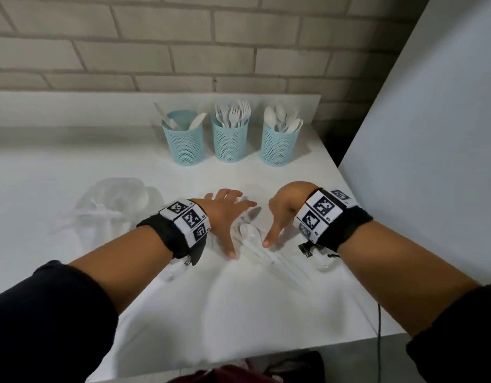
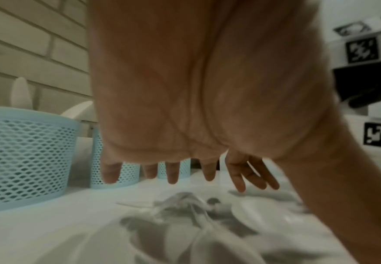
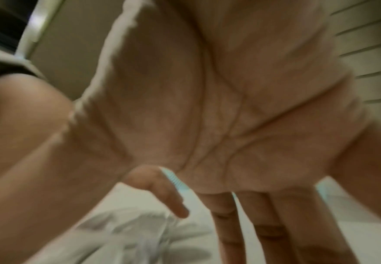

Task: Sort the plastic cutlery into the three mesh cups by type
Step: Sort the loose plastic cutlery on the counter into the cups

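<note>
White plastic cutlery (image 1: pixel 255 244) lies loose on the table (image 1: pixel 72 175) between the left hand (image 1: pixel 225 214) and right hand (image 1: pixel 283 211), both spread-fingered and holding nothing, near three blue mesh cups (image 1: pixel 230 139); no legible writing.

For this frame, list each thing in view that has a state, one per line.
left mesh cup: upright, holds knives
middle mesh cup: upright, holds forks
right mesh cup: upright, holds spoons
loose cutlery: lying on table between hands
plastic bag: crumpled, on table
left hand: open
right hand: open
</note>
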Demonstrator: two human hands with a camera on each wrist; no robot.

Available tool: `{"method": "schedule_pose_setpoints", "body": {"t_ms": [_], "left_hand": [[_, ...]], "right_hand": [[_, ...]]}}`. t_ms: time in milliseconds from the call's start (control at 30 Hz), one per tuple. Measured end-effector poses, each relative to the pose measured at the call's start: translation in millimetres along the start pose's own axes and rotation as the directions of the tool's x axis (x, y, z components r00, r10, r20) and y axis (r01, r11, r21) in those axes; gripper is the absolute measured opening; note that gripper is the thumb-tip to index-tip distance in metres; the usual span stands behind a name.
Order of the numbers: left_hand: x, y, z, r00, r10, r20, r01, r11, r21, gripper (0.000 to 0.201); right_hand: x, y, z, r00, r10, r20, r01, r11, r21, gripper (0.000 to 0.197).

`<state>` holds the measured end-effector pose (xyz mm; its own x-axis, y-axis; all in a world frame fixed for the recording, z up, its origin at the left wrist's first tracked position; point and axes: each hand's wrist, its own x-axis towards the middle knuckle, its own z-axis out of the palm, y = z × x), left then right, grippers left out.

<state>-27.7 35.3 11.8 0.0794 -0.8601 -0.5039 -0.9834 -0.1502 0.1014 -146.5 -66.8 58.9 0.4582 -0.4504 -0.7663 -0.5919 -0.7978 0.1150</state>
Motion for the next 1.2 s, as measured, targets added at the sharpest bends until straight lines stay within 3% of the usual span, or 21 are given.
{"method": "schedule_pose_setpoints", "body": {"t_ms": [67, 200, 333, 467, 567, 733, 833, 967, 1067, 1200], "left_hand": [[3, 4, 5, 0.999, 0.037, -0.009, -0.037, 0.998, 0.048, 0.124], [7, 6, 6, 0.995, 0.085, -0.043, -0.08, 0.993, 0.089, 0.108], [9, 7, 8, 0.98, 0.111, -0.166, -0.099, 0.992, 0.084, 0.091], [11, 4, 9, 0.968, 0.129, -0.215, -0.116, 0.991, 0.072, 0.062], [12, -3, 8, 0.951, 0.141, -0.275, -0.132, 0.99, 0.048, 0.038], [19, -19, 9, 0.929, 0.144, -0.34, -0.169, 0.985, -0.044, 0.029], [21, -29, 6, 0.906, 0.13, -0.403, -0.197, 0.972, -0.13, 0.023], [19, -46, 0, 0.829, -0.015, -0.559, -0.2, 0.926, -0.321, 0.02], [18, -56, -6, 0.798, -0.143, -0.585, -0.266, 0.788, -0.555, 0.016], [16, -57, -15, 0.769, -0.267, -0.581, -0.275, 0.682, -0.678, 0.013]], "right_hand": [[-8, -8, 16, 1.0, 0.001, 0.011, -0.001, 1.0, -0.009, 0.088], [-18, -16, 39, 1.0, 0.004, -0.022, -0.004, 0.999, -0.034, 0.094], [-20, -23, 60, 0.996, -0.01, -0.09, 0.009, 1.0, -0.009, 0.105], [-21, -26, 61, 0.995, -0.01, -0.103, 0.016, 0.998, 0.062, 0.082], [-19, -25, 57, 0.981, -0.021, -0.195, 0.038, 0.996, 0.086, 0.054], [-4, -28, 53, 0.931, 0.01, -0.364, 0.059, 0.983, 0.177, 0.021], [6, -21, 46, 0.934, 0.0, -0.356, 0.102, 0.958, 0.267, 0.019], [24, -2, 29, 0.965, -0.015, -0.263, 0.173, 0.789, 0.589, 0.012], [34, 11, 18, 0.968, -0.005, -0.249, 0.196, 0.634, 0.749, 0.014], [41, 20, 7, 0.967, -0.172, -0.186, 0.247, 0.489, 0.836, 0.01]]}}
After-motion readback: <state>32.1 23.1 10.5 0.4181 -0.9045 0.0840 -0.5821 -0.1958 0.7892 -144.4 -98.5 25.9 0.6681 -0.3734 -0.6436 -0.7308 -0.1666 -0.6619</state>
